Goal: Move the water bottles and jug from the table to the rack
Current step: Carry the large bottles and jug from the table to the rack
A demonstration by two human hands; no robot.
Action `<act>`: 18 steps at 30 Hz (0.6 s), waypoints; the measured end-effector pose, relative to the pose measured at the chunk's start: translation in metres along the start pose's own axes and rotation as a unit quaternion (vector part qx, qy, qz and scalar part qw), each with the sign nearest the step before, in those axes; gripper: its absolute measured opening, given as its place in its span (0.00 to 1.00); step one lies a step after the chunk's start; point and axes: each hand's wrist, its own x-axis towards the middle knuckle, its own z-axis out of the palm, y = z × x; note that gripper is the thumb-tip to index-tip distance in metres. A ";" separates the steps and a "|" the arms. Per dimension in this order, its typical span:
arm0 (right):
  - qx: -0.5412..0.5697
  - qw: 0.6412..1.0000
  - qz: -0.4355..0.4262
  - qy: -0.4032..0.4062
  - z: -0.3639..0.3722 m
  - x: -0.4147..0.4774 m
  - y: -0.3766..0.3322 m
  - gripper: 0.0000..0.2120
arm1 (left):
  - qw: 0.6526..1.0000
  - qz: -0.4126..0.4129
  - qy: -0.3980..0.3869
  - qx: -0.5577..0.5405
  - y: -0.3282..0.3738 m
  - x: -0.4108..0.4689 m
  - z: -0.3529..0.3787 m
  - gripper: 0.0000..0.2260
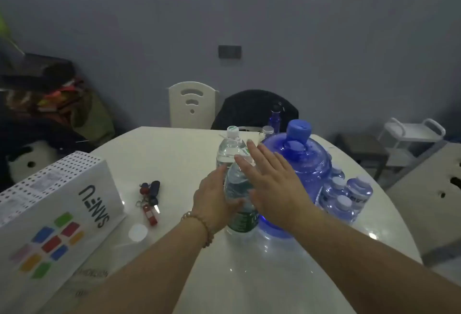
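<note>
On my far left a white box (pixel 57 214) sits on the table (pixel 162 159) and runs out past the left border of my view. Just right of the box lie keys (pixel 149 201), and there is bare tabletop between them and the bottles. Past the far edge stands a pale chair (pixel 192 104).

My left hand (pixel 214 199) grips the near bottle (pixel 239 204) from its left side, fingers curled round the clear body and the thumb across the front, above the green label. This bottle stands upright near the table's middle. Right behind it stands the far bottle (pixel 230 149), upright, white cap showing.

My right hand (pixel 272 181) is spread flat with straight fingers, palm toward the near bottle's right side and top. It holds nothing, and I cannot tell whether it touches the bottle.

Just beside it on the right is the blue jug (pixel 299 164), upright and capped, so there is little room between bottle and jug. A dark blue flask (pixel 274 116) stands behind the jug near the far edge.

A pack of small bottles (pixel 346 196) sits against the jug's right side, close to the table's curved right rim. The tabletop toward me is bare.

Well apart, beyond that rim and against the wall, is the white rack (pixel 411 134).
</note>
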 end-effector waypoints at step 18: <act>-0.453 0.874 -0.161 -0.067 0.016 0.048 0.018 0.46 | 0.984 0.084 0.040 -0.151 -0.050 0.034 0.064 0.46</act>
